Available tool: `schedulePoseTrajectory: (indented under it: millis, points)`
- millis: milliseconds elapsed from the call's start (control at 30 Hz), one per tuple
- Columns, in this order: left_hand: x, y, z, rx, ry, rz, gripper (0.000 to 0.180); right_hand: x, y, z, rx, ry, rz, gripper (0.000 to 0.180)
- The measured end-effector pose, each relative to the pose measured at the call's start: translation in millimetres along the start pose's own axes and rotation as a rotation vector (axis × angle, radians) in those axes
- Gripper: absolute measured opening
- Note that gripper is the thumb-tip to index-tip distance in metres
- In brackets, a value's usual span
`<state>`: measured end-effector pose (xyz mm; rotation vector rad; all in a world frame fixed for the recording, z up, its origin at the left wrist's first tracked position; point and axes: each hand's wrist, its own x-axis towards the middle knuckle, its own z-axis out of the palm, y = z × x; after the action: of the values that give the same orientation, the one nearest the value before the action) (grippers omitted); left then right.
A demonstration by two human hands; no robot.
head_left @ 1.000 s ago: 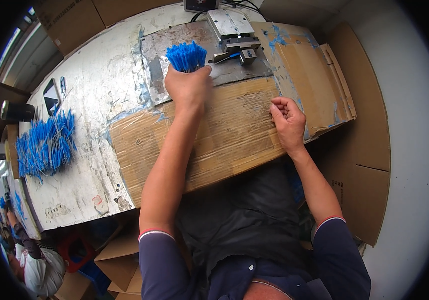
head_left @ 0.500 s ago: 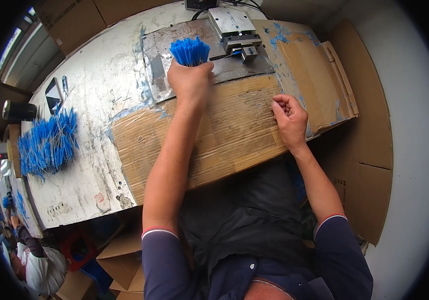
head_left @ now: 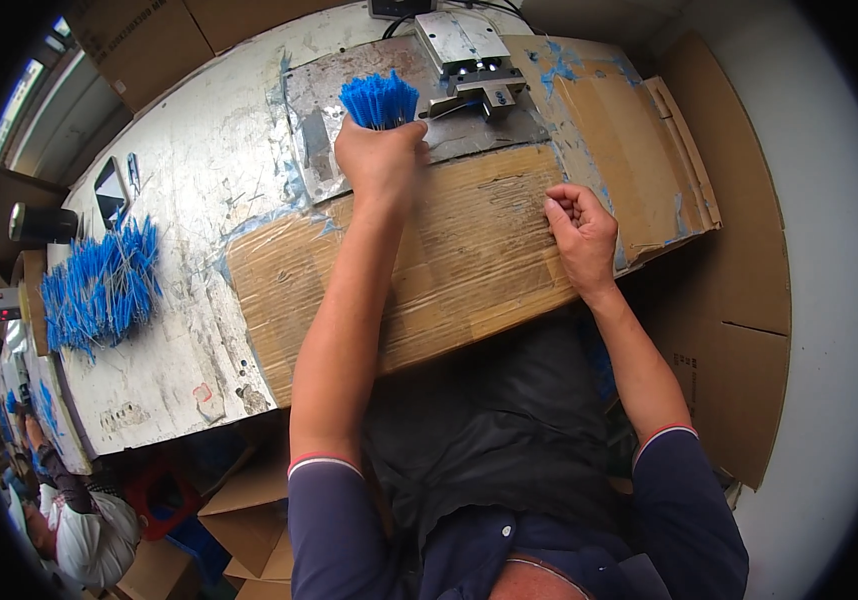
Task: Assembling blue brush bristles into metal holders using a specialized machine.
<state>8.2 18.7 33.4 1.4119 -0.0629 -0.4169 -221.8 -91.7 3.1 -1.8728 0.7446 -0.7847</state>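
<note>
The left hand (head_left: pixel 379 158) is closed firmly around a bundle of blue brushes (head_left: pixel 379 100), bristle ends pointing away from the body. The bundle is over the metal plate (head_left: pixel 494 138), just left of the metal fixture (head_left: pixel 463 45), so little room separates them. The right hand (head_left: pixel 583 236) has its fingers curled in toward the thumb; I cannot tell whether it pinches anything. It is at the right end of the taped cardboard sheet (head_left: pixel 469 250), beside the cardboard piece (head_left: pixel 614 150) with a raised outer edge.

A wide stretch of the sheet lies between the hands, and its near edge slants toward the lap, with the left forearm crossing it. Leftward, a broad strip of white counter (head_left: pixel 194 260) separates that forearm from a pile of blue brushes (head_left: pixel 104 287), which lies close to the counter's left edge. A phone (head_left: pixel 109 190) and a dark cylinder (head_left: pixel 44 223) are near the pile's far side.
</note>
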Motion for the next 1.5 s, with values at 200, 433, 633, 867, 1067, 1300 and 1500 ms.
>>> schedulePoseTrajectory:
  millis: [200,433,633,867,1067,1300,1500]
  points:
    - [0,1,1,-0.015,-0.004,-0.001,0.026,1,1,-1,-0.01,0.002,-0.008,0.012]
    - [3,-4,1,0.023,0.005,0.012,0.025,2,1,-3,-0.01,0.01,-0.017,0.012]
    - [-38,-11,-26,-0.209,0.04,0.198,0.024,-1,6,-6,-0.008,0.026,-0.057,0.012]
    - [-137,-11,-55,-0.208,0.06,0.278,0.025,-11,-18,-11,0.458,-0.084,0.222,0.019]
    - [-198,-17,-69,-0.015,0.08,0.431,0.02,-43,-80,2,0.945,-0.258,0.293,0.025]
    - [-233,-33,-77,0.208,0.123,0.524,0.021,-62,-87,-9,0.994,-0.277,0.34,0.025]
    - [-260,-32,-74,0.07,0.011,0.263,0.02,-71,-78,-15,0.858,-0.293,0.284,0.017]
